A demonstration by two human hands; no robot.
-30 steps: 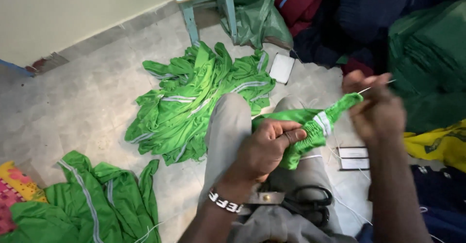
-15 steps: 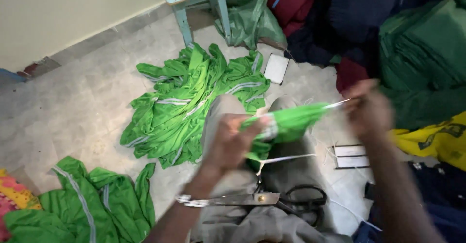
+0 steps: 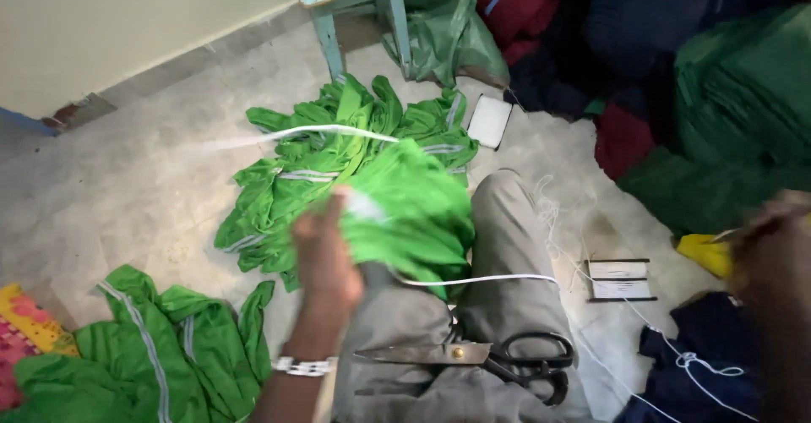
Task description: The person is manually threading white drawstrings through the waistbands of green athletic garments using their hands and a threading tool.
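Observation:
My left hand (image 3: 325,258) grips a bright green garment (image 3: 410,212) with a white drawstring (image 3: 312,133) that whips out in a blurred arc over the pile. My right hand (image 3: 773,250) is blurred at the right edge; whether its fingers pinch a thin white cord I cannot tell. A white string (image 3: 481,281) runs from the garment across my grey trouser leg (image 3: 507,245). Large black-handled scissors (image 3: 481,357) lie on my lap, below my left hand.
A pile of green garments (image 3: 338,148) lies on the floor ahead, another pile (image 3: 152,355) at lower left. A blue-green stool (image 3: 355,0) stands by the wall. Dark, red and green cloth stacks (image 3: 726,93) fill the right side. A small white card (image 3: 617,279) lies by my leg.
My left hand has swung the green garment leftward toward the floor pile. My right hand has pulled away to the right edge. The drawstring now flies out in an arc.

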